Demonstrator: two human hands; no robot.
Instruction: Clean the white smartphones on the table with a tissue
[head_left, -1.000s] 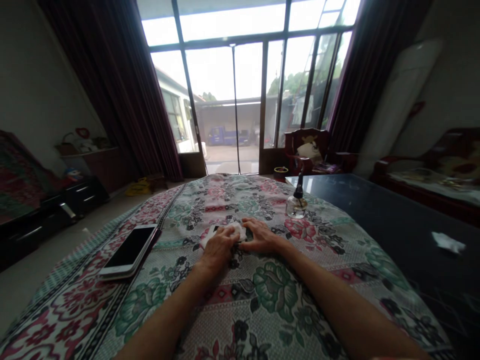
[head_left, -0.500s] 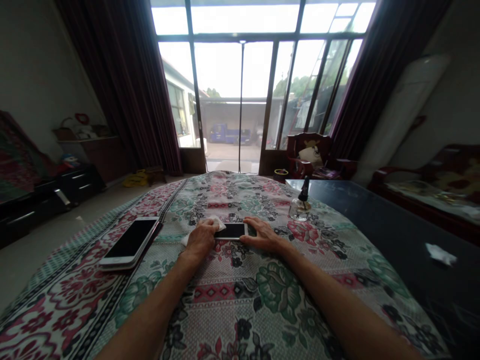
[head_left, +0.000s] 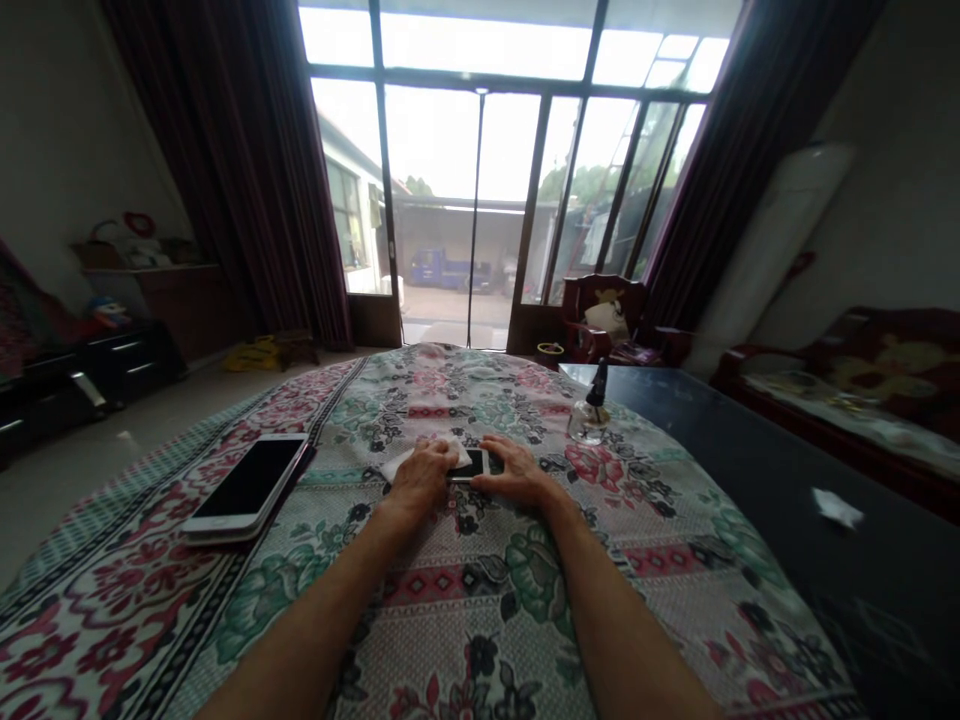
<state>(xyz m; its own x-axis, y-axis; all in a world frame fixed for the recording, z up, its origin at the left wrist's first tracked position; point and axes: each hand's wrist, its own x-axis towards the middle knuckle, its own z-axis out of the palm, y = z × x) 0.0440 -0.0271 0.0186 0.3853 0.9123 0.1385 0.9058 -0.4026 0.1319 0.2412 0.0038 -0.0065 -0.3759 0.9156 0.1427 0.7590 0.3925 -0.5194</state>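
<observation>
A small dark-screened phone (head_left: 474, 464) lies flat on the flowered tablecloth (head_left: 525, 600) in front of me. My left hand (head_left: 421, 478) presses a white cloth (head_left: 397, 463) onto the phone's left part, fingers curled over the cloth. My right hand (head_left: 516, 474) rests on the phone's right end, fingers bent down on it and holding it in place. Most of the phone is covered by the two hands.
A larger white phone (head_left: 244, 488) lies to the left on the cloth. A small glass bottle with a dark cap (head_left: 589, 415) stands behind my right hand. A dark table (head_left: 757, 470) with a white scrap (head_left: 838, 508) is at the right.
My left hand with the cloth slid left off the screen, baring it, and has moved back right over the phone. My right hand has stayed on the phone's right end.
</observation>
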